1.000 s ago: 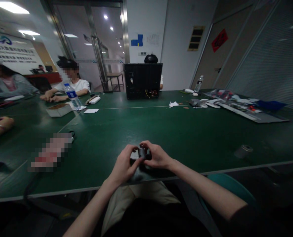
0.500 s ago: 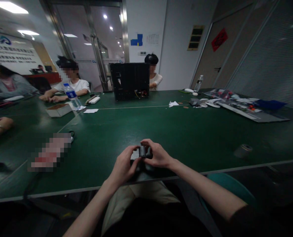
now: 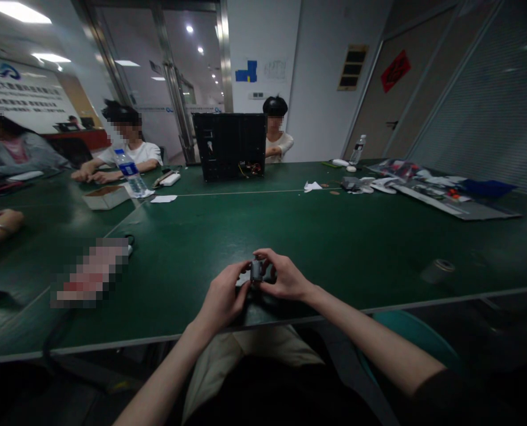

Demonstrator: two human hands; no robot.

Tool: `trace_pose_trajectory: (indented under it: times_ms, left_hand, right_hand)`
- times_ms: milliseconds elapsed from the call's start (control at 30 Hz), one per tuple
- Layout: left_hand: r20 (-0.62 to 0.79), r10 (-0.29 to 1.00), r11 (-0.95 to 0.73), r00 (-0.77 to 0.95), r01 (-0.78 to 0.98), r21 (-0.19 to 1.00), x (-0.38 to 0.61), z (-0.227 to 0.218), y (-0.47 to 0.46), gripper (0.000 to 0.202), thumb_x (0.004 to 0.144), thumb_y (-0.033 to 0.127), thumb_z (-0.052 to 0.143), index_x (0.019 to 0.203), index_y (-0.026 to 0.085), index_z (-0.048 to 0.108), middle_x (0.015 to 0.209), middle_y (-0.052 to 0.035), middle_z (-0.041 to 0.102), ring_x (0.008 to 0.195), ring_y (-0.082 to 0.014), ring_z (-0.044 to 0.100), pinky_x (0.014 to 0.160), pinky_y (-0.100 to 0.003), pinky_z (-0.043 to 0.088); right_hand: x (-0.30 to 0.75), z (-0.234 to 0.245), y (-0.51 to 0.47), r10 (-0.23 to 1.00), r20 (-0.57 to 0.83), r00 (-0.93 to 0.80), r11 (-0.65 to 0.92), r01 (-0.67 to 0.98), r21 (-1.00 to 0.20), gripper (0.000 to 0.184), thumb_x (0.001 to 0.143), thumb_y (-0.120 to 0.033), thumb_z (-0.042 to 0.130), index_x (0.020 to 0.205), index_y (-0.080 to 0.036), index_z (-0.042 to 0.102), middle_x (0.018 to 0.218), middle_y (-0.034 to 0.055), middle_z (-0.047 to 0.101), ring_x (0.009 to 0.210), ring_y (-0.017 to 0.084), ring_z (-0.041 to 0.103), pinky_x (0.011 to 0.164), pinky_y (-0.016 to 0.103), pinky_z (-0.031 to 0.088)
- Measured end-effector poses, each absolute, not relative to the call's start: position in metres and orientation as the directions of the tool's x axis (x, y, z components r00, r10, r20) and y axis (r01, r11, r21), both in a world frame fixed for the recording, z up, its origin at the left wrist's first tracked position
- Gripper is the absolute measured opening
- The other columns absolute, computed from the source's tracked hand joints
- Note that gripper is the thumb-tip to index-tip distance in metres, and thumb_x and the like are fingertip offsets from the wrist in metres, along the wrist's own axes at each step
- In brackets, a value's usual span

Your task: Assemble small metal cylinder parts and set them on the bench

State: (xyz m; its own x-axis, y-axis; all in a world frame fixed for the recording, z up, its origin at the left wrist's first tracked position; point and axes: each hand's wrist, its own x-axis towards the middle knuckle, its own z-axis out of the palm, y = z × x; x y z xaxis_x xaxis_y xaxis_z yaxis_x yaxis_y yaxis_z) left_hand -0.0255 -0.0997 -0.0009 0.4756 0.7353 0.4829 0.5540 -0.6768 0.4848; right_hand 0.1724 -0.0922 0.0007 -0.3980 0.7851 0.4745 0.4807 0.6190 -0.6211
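Observation:
Near the table's front edge, my left hand (image 3: pixel 226 296) and my right hand (image 3: pixel 286 277) face each other around a small grey metal cylinder (image 3: pixel 256 271). It stands roughly upright, with a narrower tip at its top. My right fingertips curl over the top while the thumb presses near the bottom. The left thumb and fingertips pinch its left side. A pale patch (image 3: pixel 243 278) shows between my left thumb and fingers; what it is I cannot make out. The cylinder's underside is hidden.
On the green table (image 3: pixel 192 236), a larger grey cylinder (image 3: pixel 439 270) lies right. A blurred flat object (image 3: pixel 95 269) lies left. Farther back are an open box (image 3: pixel 107 198), water bottle (image 3: pixel 131 173), black computer case (image 3: pixel 230 145) and littered tray (image 3: pixel 458 201). Several people sit around.
The black computer case at the back has shifted slightly left and turned a little. My hands and the grey cylinder are nearly still; the right fingers have moved only slightly.

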Motion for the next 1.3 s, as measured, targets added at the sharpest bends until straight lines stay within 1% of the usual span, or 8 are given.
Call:
trace_pose_trajectory:
  times_ms: [100, 267, 367, 533, 767, 933, 1133, 1300]
  left_hand:
    - [0.477, 0.727, -0.685, 0.493, 0.570, 0.455, -0.0251, -0.0010, -0.0999, 0.037, 0.084, 0.017, 0.048, 0.121, 0.019, 0.047, 0.113, -0.0101, 0.061, 0.102, -0.0223, 0.059, 0.088, -0.039, 0.049]
    - [0.483, 0.706, -0.704, 0.518, 0.587, 0.400, -0.0235, 0.0017, -0.1030, 0.040, 0.084, 0.019, 0.049, 0.124, 0.018, 0.042, 0.114, -0.0111, 0.058, 0.103, -0.0229, 0.057, 0.088, -0.038, 0.048]
    - [0.475, 0.705, -0.704, 0.527, 0.600, 0.380, -0.0226, 0.0031, -0.1041, 0.040, 0.085, 0.020, 0.049, 0.124, 0.019, 0.041, 0.111, -0.0108, 0.058, 0.100, -0.0231, 0.057, 0.086, -0.037, 0.048]
    - [0.479, 0.708, -0.703, 0.518, 0.580, 0.412, -0.0247, -0.0014, -0.1010, 0.039, 0.085, 0.015, 0.047, 0.123, 0.020, 0.041, 0.113, -0.0099, 0.058, 0.102, -0.0219, 0.057, 0.087, -0.039, 0.049]
    - [0.442, 0.740, -0.672, 0.507, 0.540, 0.506, -0.0270, 0.0007, -0.1001, 0.037, 0.087, 0.018, 0.045, 0.124, 0.019, 0.038, 0.118, -0.0109, 0.057, 0.101, -0.0202, 0.059, 0.086, -0.037, 0.051]
    - [0.435, 0.742, -0.670, 0.510, 0.542, 0.507, -0.0255, 0.0006, -0.1002, 0.039, 0.087, 0.017, 0.044, 0.126, 0.017, 0.038, 0.118, -0.0116, 0.058, 0.101, -0.0199, 0.060, 0.087, -0.036, 0.050]
    - [0.436, 0.738, -0.675, 0.516, 0.584, 0.452, -0.0257, -0.0059, -0.0963, 0.040, 0.088, 0.017, 0.043, 0.127, 0.015, 0.039, 0.118, -0.0134, 0.058, 0.107, -0.0219, 0.057, 0.092, -0.038, 0.048]
    - [0.418, 0.712, -0.701, 0.565, 0.604, 0.378, -0.0252, -0.0058, -0.0953, 0.029, 0.088, 0.017, 0.041, 0.116, 0.017, 0.048, 0.106, -0.0106, 0.060, 0.095, -0.0219, 0.058, 0.084, -0.037, 0.050]
  right_hand:
    - [0.1719, 0.0000, -0.0923, 0.791, 0.458, -0.406, 0.612, 0.502, -0.612, 0.057, 0.066, -0.020, 0.066, 0.119, -0.020, 0.044, 0.103, 0.0055, 0.062, 0.078, 0.014, 0.060, 0.072, 0.026, 0.047]
    - [0.1710, -0.0027, -0.0918, 0.805, 0.444, -0.393, 0.593, 0.529, -0.607, 0.068, 0.065, -0.017, 0.065, 0.125, -0.020, 0.035, 0.109, 0.0070, 0.061, 0.079, 0.015, 0.061, 0.073, 0.027, 0.047]
    - [0.1706, -0.0041, -0.0912, 0.798, 0.445, -0.405, 0.602, 0.540, -0.588, 0.065, 0.065, -0.016, 0.064, 0.124, -0.020, 0.037, 0.109, 0.0075, 0.061, 0.081, 0.016, 0.062, 0.076, 0.028, 0.048]
    - [0.1707, -0.0038, -0.0904, 0.797, 0.450, -0.404, 0.604, 0.520, -0.604, 0.061, 0.066, -0.017, 0.066, 0.121, -0.020, 0.040, 0.107, 0.0071, 0.062, 0.081, 0.015, 0.061, 0.073, 0.027, 0.048]
    - [0.1705, -0.0008, -0.0905, 0.794, 0.461, -0.397, 0.602, 0.405, -0.688, 0.063, 0.067, -0.019, 0.068, 0.123, -0.020, 0.040, 0.110, 0.0083, 0.059, 0.080, 0.013, 0.060, 0.066, 0.024, 0.048]
    - [0.1708, -0.0005, -0.0900, 0.792, 0.458, -0.405, 0.602, 0.387, -0.698, 0.062, 0.067, -0.019, 0.067, 0.123, -0.018, 0.040, 0.110, 0.0083, 0.059, 0.079, 0.013, 0.059, 0.064, 0.023, 0.048]
    - [0.1711, 0.0017, -0.0912, 0.791, 0.472, -0.390, 0.610, 0.433, -0.664, 0.060, 0.067, -0.020, 0.067, 0.122, -0.019, 0.042, 0.107, 0.0074, 0.060, 0.076, 0.013, 0.058, 0.066, 0.025, 0.048]
    - [0.1703, 0.0032, -0.0934, 0.771, 0.498, -0.396, 0.636, 0.433, -0.639, 0.060, 0.068, -0.021, 0.066, 0.123, -0.019, 0.043, 0.104, 0.0062, 0.059, 0.075, 0.012, 0.057, 0.065, 0.024, 0.047]
